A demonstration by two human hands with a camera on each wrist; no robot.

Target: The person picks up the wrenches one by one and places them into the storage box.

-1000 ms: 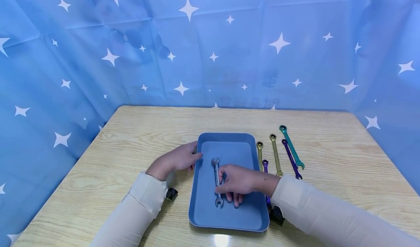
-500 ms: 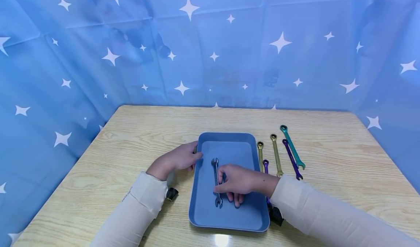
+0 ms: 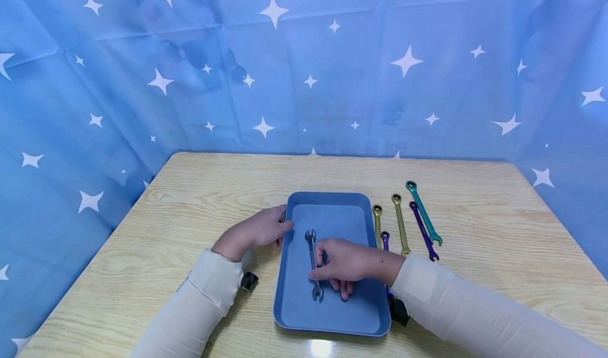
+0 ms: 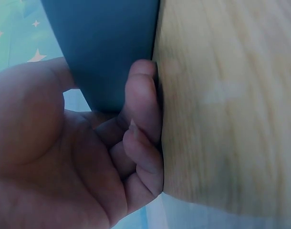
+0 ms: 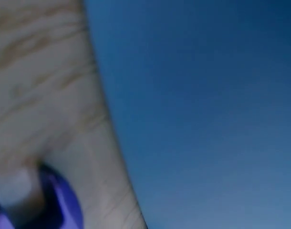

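A blue rectangular tray (image 3: 332,316) lies on the wooden table, with a silver double open-end wrench (image 3: 311,248) inside it. My right hand (image 3: 343,263) reaches over the tray's right side and pinches the wrench's shaft between thumb and index finger; its other fingers hang toward the tray floor. With the thumb over the rim and the fingers outside, my left hand (image 3: 256,228) grips the tray's left side. In the left wrist view, curled fingers (image 4: 143,102) lie against the tray wall (image 4: 107,43). The right wrist view catches only the tray side (image 5: 198,95), not the hand.
Right of the tray lie ratchet wrenches: two gold (image 3: 400,223), two purple (image 3: 423,228) and one green (image 3: 423,210). My right forearm partly covers the nearer ones. A blue curtain with white stars (image 3: 304,73) hangs behind the table (image 3: 214,184).
The silver wrench has turned very slightly in my right hand's pinch. Both hands and the tray stay practically where they were.
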